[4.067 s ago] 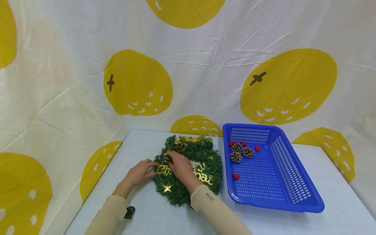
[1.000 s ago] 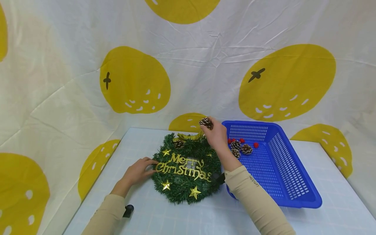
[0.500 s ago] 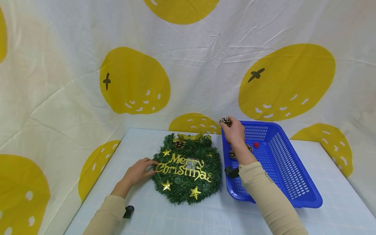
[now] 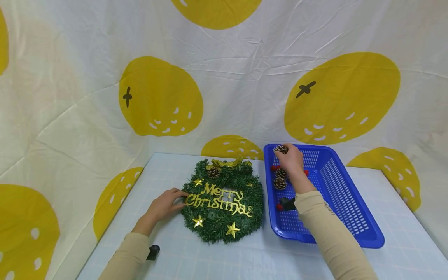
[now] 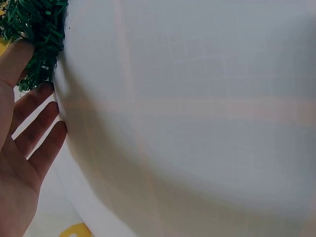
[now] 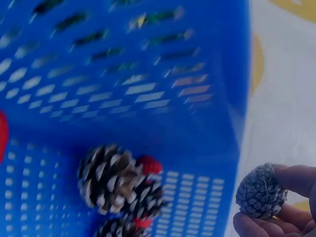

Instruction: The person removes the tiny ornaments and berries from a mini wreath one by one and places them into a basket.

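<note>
A green Christmas wreath [image 4: 224, 229] lies on the table with gold "Merry Christmas" lettering [image 4: 218, 200], gold stars, a gold bow [image 4: 227, 163] and one pine cone [image 4: 213, 172] near its top. My left hand [image 4: 164, 204] pinches the wreath's left edge; in the left wrist view the thumb lies against the tinsel [image 5: 39, 29], other fingers extended. My right hand [image 4: 292, 159] holds a loose pine cone [image 4: 280, 149] between thumb and fingers, above the far left part of the blue basket [image 4: 332, 243]. The right wrist view shows this pine cone [image 6: 261, 192] close to the basket wall.
Inside the basket lie more pine cones [image 4: 280, 183] and several red balls [image 4: 279, 207], some partly hidden by my right arm. A patterned cloth [image 4: 231, 97] with yellow fruit hangs behind the table.
My right hand has lifted the pine cone off the wreath's upper left and carried it right, now lowering it over the basket. A gold star there is uncovered. The left hand stays at the wreath.
</note>
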### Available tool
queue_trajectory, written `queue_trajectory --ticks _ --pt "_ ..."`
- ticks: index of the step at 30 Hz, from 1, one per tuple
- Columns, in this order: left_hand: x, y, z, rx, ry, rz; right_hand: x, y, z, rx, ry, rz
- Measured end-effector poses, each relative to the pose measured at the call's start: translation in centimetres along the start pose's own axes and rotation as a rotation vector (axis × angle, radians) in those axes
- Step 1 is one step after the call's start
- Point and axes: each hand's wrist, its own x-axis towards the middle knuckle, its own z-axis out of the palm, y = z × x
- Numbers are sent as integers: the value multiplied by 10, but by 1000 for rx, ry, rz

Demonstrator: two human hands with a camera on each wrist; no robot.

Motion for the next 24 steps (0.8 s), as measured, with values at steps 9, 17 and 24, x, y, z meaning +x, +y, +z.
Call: queue_trajectory --ticks 9,17,24 --pt "0 1 0 2 -3 -6 2 18 -2 -96 -35 31" --pt "1 -2 2 14 -4 -6 2 30 1 -160 -29 32" --pt "2 -3 3 10 -9 -6 1 33 0 -171 -38 23"
